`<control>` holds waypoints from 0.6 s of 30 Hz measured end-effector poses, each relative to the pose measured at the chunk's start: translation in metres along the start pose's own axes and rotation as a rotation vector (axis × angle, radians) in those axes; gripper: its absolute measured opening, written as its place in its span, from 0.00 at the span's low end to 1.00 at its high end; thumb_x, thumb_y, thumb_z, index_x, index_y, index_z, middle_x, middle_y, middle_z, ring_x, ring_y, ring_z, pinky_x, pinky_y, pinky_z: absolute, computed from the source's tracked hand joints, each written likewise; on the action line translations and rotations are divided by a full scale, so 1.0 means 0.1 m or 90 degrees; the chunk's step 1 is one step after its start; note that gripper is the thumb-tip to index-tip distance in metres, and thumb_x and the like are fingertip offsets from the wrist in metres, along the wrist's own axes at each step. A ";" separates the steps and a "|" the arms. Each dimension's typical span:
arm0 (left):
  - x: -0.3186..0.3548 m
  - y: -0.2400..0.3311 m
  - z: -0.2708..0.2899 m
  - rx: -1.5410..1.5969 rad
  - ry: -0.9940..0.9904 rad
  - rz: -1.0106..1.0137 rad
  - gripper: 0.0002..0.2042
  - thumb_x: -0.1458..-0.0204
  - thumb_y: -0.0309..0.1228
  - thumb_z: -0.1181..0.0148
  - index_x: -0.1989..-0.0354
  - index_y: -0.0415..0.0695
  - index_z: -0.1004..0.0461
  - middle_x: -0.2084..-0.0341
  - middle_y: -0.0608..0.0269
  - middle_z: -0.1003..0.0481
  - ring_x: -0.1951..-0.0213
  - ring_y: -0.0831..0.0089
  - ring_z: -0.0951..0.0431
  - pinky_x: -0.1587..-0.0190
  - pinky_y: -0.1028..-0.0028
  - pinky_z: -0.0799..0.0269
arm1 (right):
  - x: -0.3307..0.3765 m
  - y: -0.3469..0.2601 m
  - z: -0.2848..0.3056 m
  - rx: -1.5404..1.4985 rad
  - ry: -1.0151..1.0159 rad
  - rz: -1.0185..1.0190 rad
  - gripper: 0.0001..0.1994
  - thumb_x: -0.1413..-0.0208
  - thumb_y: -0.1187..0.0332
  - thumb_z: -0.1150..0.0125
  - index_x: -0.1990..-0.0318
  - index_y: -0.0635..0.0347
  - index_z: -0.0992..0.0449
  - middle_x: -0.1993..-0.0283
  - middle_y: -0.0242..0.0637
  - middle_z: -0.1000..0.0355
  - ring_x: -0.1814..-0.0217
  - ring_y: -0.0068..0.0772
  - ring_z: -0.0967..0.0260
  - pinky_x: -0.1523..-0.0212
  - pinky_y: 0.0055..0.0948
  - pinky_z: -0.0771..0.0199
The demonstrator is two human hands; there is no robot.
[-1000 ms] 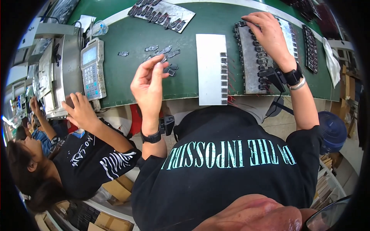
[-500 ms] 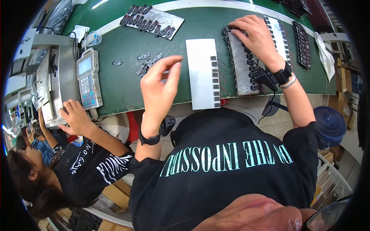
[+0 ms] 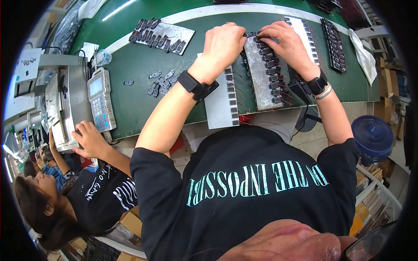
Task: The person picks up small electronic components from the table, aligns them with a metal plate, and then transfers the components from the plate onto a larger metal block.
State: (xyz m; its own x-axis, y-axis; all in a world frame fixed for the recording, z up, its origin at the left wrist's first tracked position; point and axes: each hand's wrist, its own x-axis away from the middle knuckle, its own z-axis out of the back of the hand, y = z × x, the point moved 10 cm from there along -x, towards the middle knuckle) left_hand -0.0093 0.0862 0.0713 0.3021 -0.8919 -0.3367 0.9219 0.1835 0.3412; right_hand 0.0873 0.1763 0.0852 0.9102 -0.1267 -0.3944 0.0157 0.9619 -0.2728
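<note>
Both of my hands reach to the far end of a grey metal plate (image 3: 262, 82), whose right edge bears a row of small black rectangular parts (image 3: 273, 71) with thin red wires. My left hand (image 3: 223, 45) comes over a white strip (image 3: 216, 102) and bends its fingers at the plate's far left corner; its fingertips are partly hidden. Facing it, my right hand (image 3: 287, 45) has thumb and index finger drawn together at the topmost black parts. What exactly lies between the fingers is too small to tell. The white strip carries black parts along its right side.
Loose dark parts (image 3: 162, 82) lie left of the white strip. Farther back is a light plate (image 3: 180, 38) with wired parts. Another white strip (image 3: 304, 37) and a dark filled plate (image 3: 334, 45) stand right. A keypad unit (image 3: 101, 100) and a co-worker's hand (image 3: 89, 139) are at left.
My left hand has swung right and away from me, across the white strip to the plate's far end, its fingers closing there. My right hand stays by the plate's far end.
</note>
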 end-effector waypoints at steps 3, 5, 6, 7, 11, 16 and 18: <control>-0.02 -0.01 -0.08 0.005 -0.018 -0.013 0.10 0.45 0.36 0.37 0.57 0.48 0.17 0.63 0.58 0.19 0.59 0.55 0.19 0.56 0.60 0.22 | 0.05 0.02 0.02 -0.002 -0.001 0.005 0.08 0.46 0.74 0.33 0.59 0.60 0.18 0.53 0.34 0.21 0.47 0.39 0.28 0.45 0.35 0.26; -0.04 -0.02 -0.07 0.015 -0.008 -0.012 0.11 0.45 0.36 0.37 0.56 0.48 0.17 0.63 0.58 0.19 0.58 0.55 0.19 0.55 0.61 0.22 | 0.07 0.02 0.05 0.003 -0.003 0.014 0.08 0.46 0.74 0.34 0.58 0.60 0.18 0.53 0.33 0.21 0.47 0.39 0.28 0.44 0.34 0.26; -0.05 -0.02 -0.06 0.020 -0.001 -0.012 0.11 0.45 0.36 0.37 0.56 0.48 0.17 0.63 0.58 0.20 0.58 0.56 0.19 0.55 0.61 0.22 | 0.07 0.01 0.07 0.001 -0.001 0.013 0.08 0.46 0.74 0.34 0.58 0.60 0.18 0.53 0.33 0.21 0.47 0.39 0.28 0.44 0.34 0.26; -0.05 -0.01 -0.06 0.018 -0.003 -0.013 0.11 0.45 0.36 0.37 0.56 0.48 0.17 0.63 0.58 0.20 0.58 0.56 0.19 0.55 0.61 0.22 | 0.07 -0.01 0.09 -0.009 -0.003 0.013 0.08 0.46 0.74 0.34 0.58 0.60 0.18 0.54 0.34 0.21 0.47 0.40 0.28 0.45 0.35 0.26; -0.02 0.00 -0.06 0.009 -0.008 -0.009 0.11 0.45 0.35 0.38 0.56 0.48 0.17 0.61 0.58 0.19 0.57 0.56 0.19 0.54 0.61 0.23 | 0.03 -0.05 0.12 -0.040 -0.002 0.014 0.08 0.46 0.74 0.34 0.58 0.61 0.19 0.54 0.35 0.21 0.46 0.40 0.28 0.45 0.35 0.26; 0.08 -0.12 0.22 0.029 0.057 0.004 0.11 0.45 0.35 0.37 0.56 0.48 0.17 0.61 0.57 0.18 0.57 0.56 0.18 0.55 0.61 0.22 | -0.13 -0.33 0.30 -0.062 0.043 0.018 0.08 0.45 0.74 0.34 0.58 0.62 0.19 0.56 0.37 0.22 0.48 0.40 0.28 0.48 0.36 0.27; 0.19 -0.17 0.53 0.053 0.099 0.016 0.09 0.46 0.34 0.36 0.60 0.48 0.16 0.61 0.56 0.18 0.58 0.57 0.18 0.55 0.60 0.22 | -0.11 -0.51 0.23 -0.073 0.058 0.016 0.08 0.45 0.73 0.35 0.58 0.62 0.19 0.57 0.38 0.23 0.49 0.41 0.28 0.49 0.36 0.27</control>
State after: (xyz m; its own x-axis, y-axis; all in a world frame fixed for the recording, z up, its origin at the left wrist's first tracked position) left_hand -0.0319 0.0442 0.1054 0.3652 -0.8111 -0.4568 0.8921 0.1646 0.4209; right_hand 0.0859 0.1341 0.1232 0.8684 -0.1288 -0.4789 -0.0596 0.9316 -0.3585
